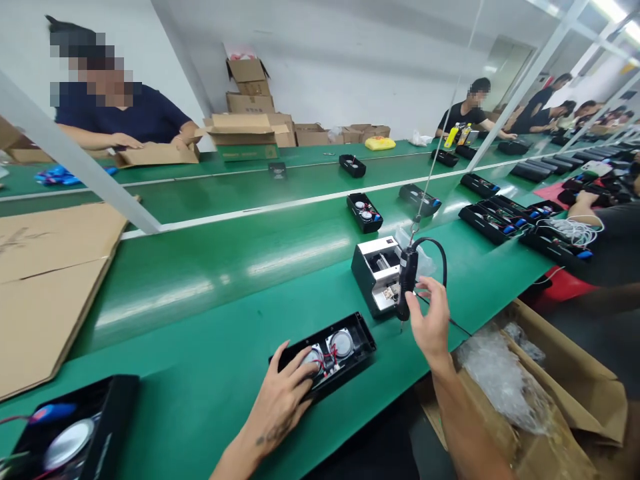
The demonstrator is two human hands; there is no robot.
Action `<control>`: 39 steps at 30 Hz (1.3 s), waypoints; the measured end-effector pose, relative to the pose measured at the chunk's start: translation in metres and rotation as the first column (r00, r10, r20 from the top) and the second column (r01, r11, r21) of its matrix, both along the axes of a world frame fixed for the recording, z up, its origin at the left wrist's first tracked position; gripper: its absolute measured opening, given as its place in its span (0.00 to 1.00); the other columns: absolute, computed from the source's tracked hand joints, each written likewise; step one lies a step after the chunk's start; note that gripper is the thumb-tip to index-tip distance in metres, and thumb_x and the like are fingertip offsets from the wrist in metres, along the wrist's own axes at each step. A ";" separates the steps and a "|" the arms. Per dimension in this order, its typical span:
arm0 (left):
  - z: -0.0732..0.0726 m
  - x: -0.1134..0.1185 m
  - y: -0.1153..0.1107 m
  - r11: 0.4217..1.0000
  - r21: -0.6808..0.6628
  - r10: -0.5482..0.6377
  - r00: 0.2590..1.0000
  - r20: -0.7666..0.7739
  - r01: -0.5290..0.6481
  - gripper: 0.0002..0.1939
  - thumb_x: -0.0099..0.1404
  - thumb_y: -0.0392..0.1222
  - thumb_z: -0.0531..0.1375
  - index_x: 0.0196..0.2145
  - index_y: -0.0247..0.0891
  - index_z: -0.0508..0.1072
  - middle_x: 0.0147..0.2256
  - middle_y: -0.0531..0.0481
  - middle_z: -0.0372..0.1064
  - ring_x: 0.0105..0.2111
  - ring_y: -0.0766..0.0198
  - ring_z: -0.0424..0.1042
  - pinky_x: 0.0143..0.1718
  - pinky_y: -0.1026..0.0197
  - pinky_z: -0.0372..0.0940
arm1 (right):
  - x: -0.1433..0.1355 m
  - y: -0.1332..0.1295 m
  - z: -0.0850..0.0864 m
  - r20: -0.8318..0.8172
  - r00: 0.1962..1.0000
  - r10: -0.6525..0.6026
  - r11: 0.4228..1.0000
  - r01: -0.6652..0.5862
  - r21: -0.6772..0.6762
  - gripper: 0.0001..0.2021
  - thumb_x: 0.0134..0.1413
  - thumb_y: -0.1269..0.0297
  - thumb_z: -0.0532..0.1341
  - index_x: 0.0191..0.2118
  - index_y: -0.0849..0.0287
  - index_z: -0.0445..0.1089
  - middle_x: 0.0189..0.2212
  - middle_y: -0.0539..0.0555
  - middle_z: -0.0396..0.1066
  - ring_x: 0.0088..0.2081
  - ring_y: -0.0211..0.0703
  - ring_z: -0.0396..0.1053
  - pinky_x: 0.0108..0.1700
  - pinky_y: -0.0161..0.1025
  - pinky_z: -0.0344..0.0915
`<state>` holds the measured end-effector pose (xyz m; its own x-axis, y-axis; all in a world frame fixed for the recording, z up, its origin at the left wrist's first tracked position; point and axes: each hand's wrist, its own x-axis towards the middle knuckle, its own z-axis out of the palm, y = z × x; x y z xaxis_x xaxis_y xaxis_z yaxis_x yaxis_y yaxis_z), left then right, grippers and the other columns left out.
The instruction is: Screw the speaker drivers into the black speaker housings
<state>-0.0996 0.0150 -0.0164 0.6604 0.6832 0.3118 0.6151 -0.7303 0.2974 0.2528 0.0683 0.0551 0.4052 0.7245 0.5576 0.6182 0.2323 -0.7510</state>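
We rest our left hand (285, 393), fingers spread flat, on the open black speaker housing (327, 353), a shallow rectangular plastic shell that lies near the front edge of the green belt (200, 320). Inside it sit two round, silvery speaker cones linked by thin red and black wires. Our right hand (433, 320) is wrapped loosely around the hanging electric screwdriver (406, 280), a slim matte-black cylinder with a short metal bit pointing down; how firmly the fingers close on it we cannot quite tell, as the thumb side is turned away. The tool hangs upright from a thin cord, with a glossy black cable looping off its top. Just behind it stands a boxy black-and-silver screw dispenser (377, 273).

The belt is smooth and faintly shiny, catching long streaks of ceiling light, with a white stripe running along its far lane. More open housings (365, 212) dot it farther off. Flattened brown cardboard (45, 280) lies at the left, and an open carton (560, 400) lined with crinkled clear plastic sits at our right. Across the belt a person in a dark shirt (115, 113) handles a cardboard box; stacked cartons line the pale wall.
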 end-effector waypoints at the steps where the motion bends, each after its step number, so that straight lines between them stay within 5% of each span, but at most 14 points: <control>1: -0.001 0.000 -0.002 1.000 0.022 -0.002 1.000 -0.006 0.002 0.06 0.66 0.34 0.66 0.38 0.45 0.80 0.50 0.51 0.82 0.63 0.46 0.74 0.78 0.30 0.40 | 0.007 0.008 -0.005 -0.011 1.000 -0.008 0.998 0.007 -0.068 0.22 0.67 0.50 0.64 0.59 0.59 0.70 0.55 0.66 0.74 0.54 0.60 0.74 0.57 0.59 0.73; 5: 0.002 -0.001 0.003 0.997 0.065 -0.030 1.000 -0.009 0.030 0.05 0.67 0.35 0.65 0.37 0.45 0.80 0.49 0.52 0.82 0.62 0.48 0.76 0.78 0.32 0.42 | 0.017 0.034 -0.022 -0.179 0.980 0.089 0.948 -0.138 -0.287 0.23 0.61 0.46 0.68 0.52 0.58 0.72 0.46 0.61 0.80 0.48 0.58 0.78 0.54 0.57 0.75; 8: -0.001 -0.002 0.005 0.994 0.105 -0.027 1.000 -0.003 0.028 0.05 0.67 0.36 0.64 0.36 0.45 0.79 0.49 0.52 0.82 0.62 0.49 0.76 0.78 0.34 0.42 | 0.013 0.028 -0.035 -0.300 0.950 0.084 0.978 -0.137 -0.159 0.21 0.53 0.48 0.73 0.44 0.56 0.71 0.35 0.53 0.79 0.36 0.51 0.78 0.43 0.48 0.77; 11: -0.009 -0.002 0.007 0.984 0.176 -0.018 0.999 0.036 0.011 0.04 0.67 0.38 0.64 0.35 0.46 0.78 0.48 0.54 0.83 0.59 0.51 0.77 0.78 0.38 0.41 | 0.010 0.015 -0.043 -0.422 0.879 0.221 0.960 -0.271 -0.062 0.17 0.58 0.51 0.69 0.45 0.54 0.68 0.22 0.43 0.69 0.22 0.42 0.69 0.29 0.41 0.71; 13: -0.012 0.000 0.009 0.977 0.212 -0.015 0.997 0.073 0.000 0.03 0.66 0.39 0.64 0.33 0.47 0.76 0.47 0.55 0.83 0.57 0.52 0.78 0.78 0.41 0.39 | 0.010 0.012 -0.039 -0.471 0.835 0.284 0.942 -0.334 -0.022 0.14 0.61 0.53 0.67 0.44 0.53 0.65 0.18 0.39 0.64 0.17 0.40 0.63 0.25 0.39 0.66; 18: -0.006 0.014 0.014 0.980 0.197 -0.010 0.993 0.119 -0.014 0.05 0.67 0.37 0.63 0.35 0.47 0.75 0.47 0.57 0.84 0.57 0.54 0.79 0.77 0.46 0.39 | 0.010 0.032 0.006 -0.472 0.841 0.266 0.960 -0.185 0.211 0.18 0.64 0.56 0.66 0.52 0.52 0.60 0.20 0.38 0.66 0.19 0.40 0.66 0.29 0.40 0.68; 21: 0.000 0.025 0.016 0.984 0.177 0.001 0.993 0.118 -0.022 0.05 0.68 0.36 0.63 0.36 0.46 0.76 0.48 0.56 0.83 0.57 0.53 0.78 0.76 0.44 0.40 | 0.004 0.051 0.025 -0.401 0.881 0.250 0.960 -0.171 0.224 0.19 0.62 0.57 0.66 0.53 0.54 0.62 0.20 0.39 0.67 0.19 0.40 0.67 0.31 0.41 0.70; 25: 0.000 0.031 0.017 0.984 0.175 0.000 0.995 0.103 -0.018 0.04 0.67 0.36 0.65 0.36 0.45 0.77 0.50 0.54 0.82 0.57 0.52 0.78 0.76 0.42 0.42 | 0.000 0.065 0.014 -0.364 0.904 0.223 0.972 -0.235 0.014 0.16 0.56 0.55 0.69 0.44 0.56 0.67 0.19 0.42 0.66 0.19 0.41 0.66 0.28 0.40 0.69; 30: -0.006 0.033 0.016 0.972 0.231 0.010 0.990 0.138 -0.042 0.05 0.69 0.38 0.65 0.33 0.43 0.75 0.47 0.53 0.83 0.56 0.52 0.79 0.76 0.42 0.42 | 0.008 0.046 -0.004 -0.358 0.878 0.317 0.905 -0.393 -0.161 0.16 0.54 0.55 0.72 0.41 0.57 0.71 0.21 0.45 0.68 0.19 0.39 0.64 0.23 0.38 0.64; 36: -0.006 0.034 0.016 0.971 0.233 0.009 0.989 0.150 -0.044 0.05 0.70 0.38 0.64 0.34 0.44 0.76 0.46 0.55 0.83 0.56 0.53 0.79 0.76 0.43 0.42 | 0.005 0.037 0.019 -0.429 0.843 0.325 0.942 -0.250 0.222 0.16 0.64 0.60 0.67 0.53 0.54 0.64 0.19 0.38 0.67 0.18 0.37 0.64 0.28 0.37 0.67; 39: -0.003 0.035 0.017 0.971 0.235 0.003 0.987 0.161 -0.042 0.07 0.72 0.39 0.64 0.33 0.44 0.75 0.46 0.55 0.83 0.56 0.54 0.79 0.76 0.44 0.42 | 0.002 0.053 0.021 -0.406 0.863 0.300 0.941 -0.200 0.272 0.15 0.63 0.61 0.67 0.50 0.54 0.63 0.18 0.38 0.67 0.18 0.37 0.64 0.29 0.38 0.68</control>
